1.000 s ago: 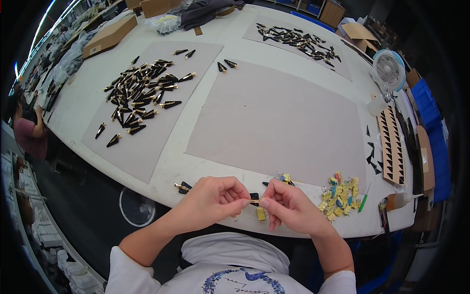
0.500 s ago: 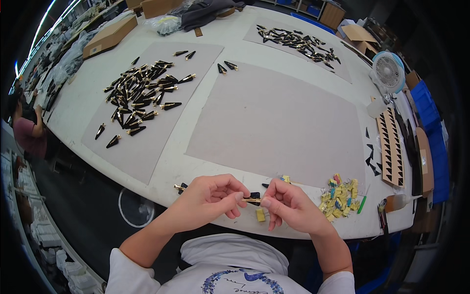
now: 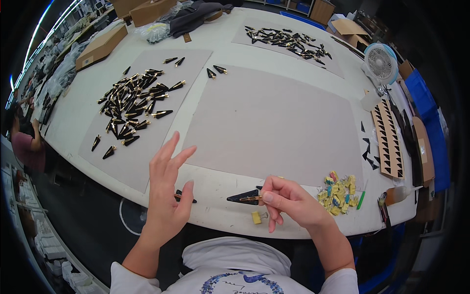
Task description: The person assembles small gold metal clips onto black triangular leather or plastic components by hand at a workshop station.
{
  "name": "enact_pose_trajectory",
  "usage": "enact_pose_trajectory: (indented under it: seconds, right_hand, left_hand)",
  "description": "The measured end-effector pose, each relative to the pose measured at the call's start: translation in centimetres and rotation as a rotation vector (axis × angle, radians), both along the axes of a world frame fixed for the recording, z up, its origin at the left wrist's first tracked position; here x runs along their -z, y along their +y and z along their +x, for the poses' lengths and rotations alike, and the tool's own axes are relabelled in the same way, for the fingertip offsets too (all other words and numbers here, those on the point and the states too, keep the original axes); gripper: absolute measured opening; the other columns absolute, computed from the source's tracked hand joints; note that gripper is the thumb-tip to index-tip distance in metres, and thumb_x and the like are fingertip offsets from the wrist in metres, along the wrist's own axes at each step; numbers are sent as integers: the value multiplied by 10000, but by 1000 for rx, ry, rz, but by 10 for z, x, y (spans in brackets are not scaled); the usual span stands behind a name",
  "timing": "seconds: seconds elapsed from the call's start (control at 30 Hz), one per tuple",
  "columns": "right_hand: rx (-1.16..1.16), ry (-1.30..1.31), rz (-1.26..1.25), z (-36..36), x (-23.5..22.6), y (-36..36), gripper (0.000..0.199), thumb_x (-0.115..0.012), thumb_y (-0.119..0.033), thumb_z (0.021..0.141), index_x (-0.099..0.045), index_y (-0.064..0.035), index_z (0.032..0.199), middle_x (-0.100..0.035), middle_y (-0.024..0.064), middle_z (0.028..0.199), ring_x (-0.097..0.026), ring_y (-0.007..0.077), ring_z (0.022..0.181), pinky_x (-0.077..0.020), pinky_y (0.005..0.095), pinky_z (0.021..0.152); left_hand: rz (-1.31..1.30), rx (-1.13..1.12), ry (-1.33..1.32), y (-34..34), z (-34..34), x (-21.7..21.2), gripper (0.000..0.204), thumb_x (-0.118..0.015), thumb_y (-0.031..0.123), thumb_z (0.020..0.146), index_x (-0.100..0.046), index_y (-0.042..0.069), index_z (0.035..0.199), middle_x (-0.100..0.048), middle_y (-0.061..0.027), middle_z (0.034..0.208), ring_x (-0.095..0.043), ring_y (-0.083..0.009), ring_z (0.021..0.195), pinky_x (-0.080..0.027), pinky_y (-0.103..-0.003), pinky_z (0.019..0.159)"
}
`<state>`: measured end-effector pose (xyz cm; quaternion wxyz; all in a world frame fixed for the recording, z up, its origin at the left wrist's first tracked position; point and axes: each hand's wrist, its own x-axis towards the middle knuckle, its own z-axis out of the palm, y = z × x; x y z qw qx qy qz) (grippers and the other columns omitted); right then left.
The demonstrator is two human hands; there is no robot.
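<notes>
Between the thumb and fingers of my right hand (image 3: 291, 203) is a black triangular hair clip (image 3: 243, 197), held by its gold metal end with the tip pointing left. My left hand (image 3: 169, 191) is raised with its fingers spread, holding nothing. Partly hidden behind it, another black hair clip (image 3: 189, 198) lies on the table. A yellow binder clip (image 3: 256, 218) rests just below the held hair clip. Behind my right fingers, a small dark piece on the table is mostly covered.
Black and gold hair clips (image 3: 129, 100) are heaped on the left grey sheet, with more (image 3: 289, 40) at the back. Two lie on the middle sheet (image 3: 274, 117). Yellow binder clips (image 3: 338, 193), a green stick (image 3: 361, 200), an amber bottle (image 3: 395, 195) and a fan (image 3: 381, 63) stand right.
My left hand has let go of the hair clip, opened and moved up and left. My right hand keeps hold of the clip, now showing its full triangle.
</notes>
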<state>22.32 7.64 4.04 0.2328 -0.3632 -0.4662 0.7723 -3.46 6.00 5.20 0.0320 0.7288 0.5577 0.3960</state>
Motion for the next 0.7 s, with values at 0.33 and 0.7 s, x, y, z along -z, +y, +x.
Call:
enact_pose_trajectory:
  seconds: [0.33, 0.7]
  right_hand:
    - [-9, 0, 17, -10, -1, -1, 181, -526, -200, 1011, -508, -43, 921, -530, -4, 606, -561, 84, 494, -472, 218, 498]
    - [-68, -302, 220, -14, -16, -12, 215, -535, -220, 1010, -501, -38, 902, -527, 11, 658, -514, 72, 530, -438, 235, 495]
  left_hand:
    - [-431, 404, -208, -15, 27, 8, 219, -720, -12, 786, -565, 10, 938, -624, -112, 951, -640, -236, 873, -499, -302, 768]
    - [-812, 615, -601, -6, 25, 28, 124, -609, 114, 946, -595, -8, 965, -684, -85, 985, -629, -158, 906, -477, -296, 826]
